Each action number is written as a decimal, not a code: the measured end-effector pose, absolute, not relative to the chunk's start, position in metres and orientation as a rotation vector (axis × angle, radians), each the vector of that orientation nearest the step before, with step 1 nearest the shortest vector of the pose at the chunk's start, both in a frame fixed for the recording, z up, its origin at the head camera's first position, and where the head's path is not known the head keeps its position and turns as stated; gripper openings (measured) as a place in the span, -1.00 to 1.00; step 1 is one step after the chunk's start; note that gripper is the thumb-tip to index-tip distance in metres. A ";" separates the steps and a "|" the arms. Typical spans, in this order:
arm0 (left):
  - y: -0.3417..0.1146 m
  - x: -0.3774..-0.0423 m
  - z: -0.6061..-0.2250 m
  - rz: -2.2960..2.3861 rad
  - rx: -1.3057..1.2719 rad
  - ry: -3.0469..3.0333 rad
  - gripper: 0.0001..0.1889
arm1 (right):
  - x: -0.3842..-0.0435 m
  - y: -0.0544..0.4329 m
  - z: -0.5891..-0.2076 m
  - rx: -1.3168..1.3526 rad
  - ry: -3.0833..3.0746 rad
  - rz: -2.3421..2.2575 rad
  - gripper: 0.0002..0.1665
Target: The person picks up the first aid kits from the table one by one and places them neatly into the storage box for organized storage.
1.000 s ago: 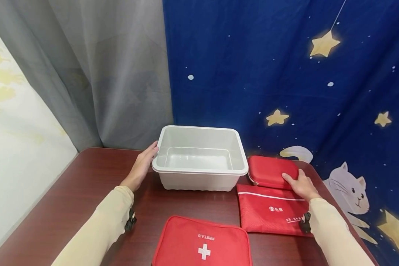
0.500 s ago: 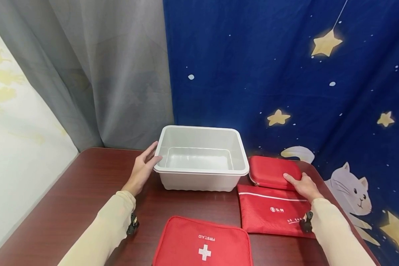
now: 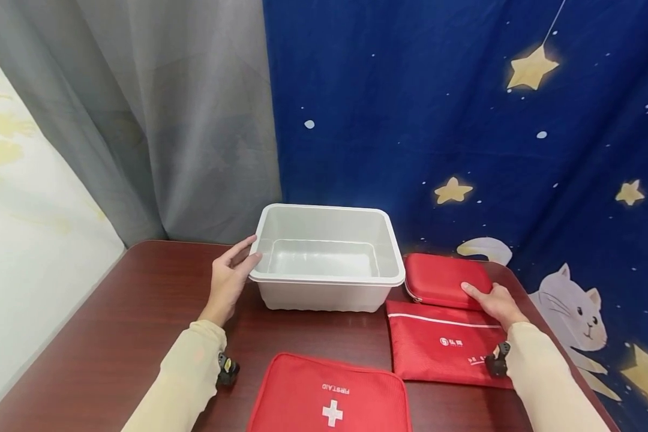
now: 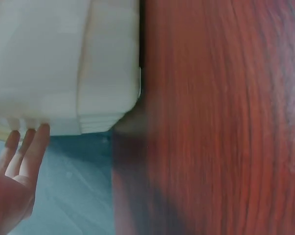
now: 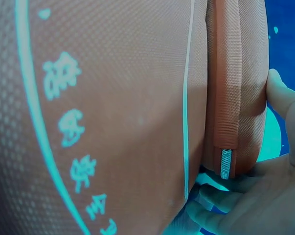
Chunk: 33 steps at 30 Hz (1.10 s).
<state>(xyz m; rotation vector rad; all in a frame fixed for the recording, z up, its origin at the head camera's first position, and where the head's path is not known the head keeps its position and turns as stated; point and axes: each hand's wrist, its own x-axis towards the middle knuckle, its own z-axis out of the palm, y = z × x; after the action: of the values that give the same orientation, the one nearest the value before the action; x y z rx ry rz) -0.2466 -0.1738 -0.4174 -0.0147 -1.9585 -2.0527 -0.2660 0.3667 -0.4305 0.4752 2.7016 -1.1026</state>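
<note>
In the head view my left hand [image 3: 230,281] touches the left end of a pale grey plastic tub [image 3: 324,295], thumb tip over the rim. The left wrist view shows fairly straight fingers [image 4: 34,152] against the tub's outer wall; the thumb is hidden there. My right hand [image 3: 499,302] grips the right end of a red zippered hard case [image 3: 443,279], thumb on top. Other fingers curl around the case's underside in the right wrist view. A flat red pouch [image 3: 437,354] with a white stripe lies just in front of this case, beneath the right wrist.
A red first aid bag [image 3: 302,390] with a white cross lies at the table's near middle. The dark red wooden table [image 3: 113,330] ends at a grey curtain [image 3: 205,120] and a blue starry curtain [image 3: 383,120] behind the tub.
My left thumb has come over the tub's rim, and that wrist has turned and shifted slightly right. My right hand keeps its grip on the red case, which has barely moved.
</note>
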 end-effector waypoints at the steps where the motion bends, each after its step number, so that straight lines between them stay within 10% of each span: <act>1: -0.174 -0.246 -0.417 -2.055 -0.012 -1.954 -0.55 | -0.266 0.367 -0.431 0.480 2.705 -1.101 0.25; 33: -0.177 -0.238 -0.431 -2.050 -0.171 -2.001 -0.50 | -0.266 0.364 -0.435 0.604 2.650 -1.227 0.30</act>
<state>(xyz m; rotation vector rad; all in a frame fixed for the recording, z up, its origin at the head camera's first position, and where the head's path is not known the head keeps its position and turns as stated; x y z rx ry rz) -0.2382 -0.1767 -0.4305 -0.1707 -2.0010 -2.0501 -0.2661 0.3640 -0.4347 0.6035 2.6496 -1.2273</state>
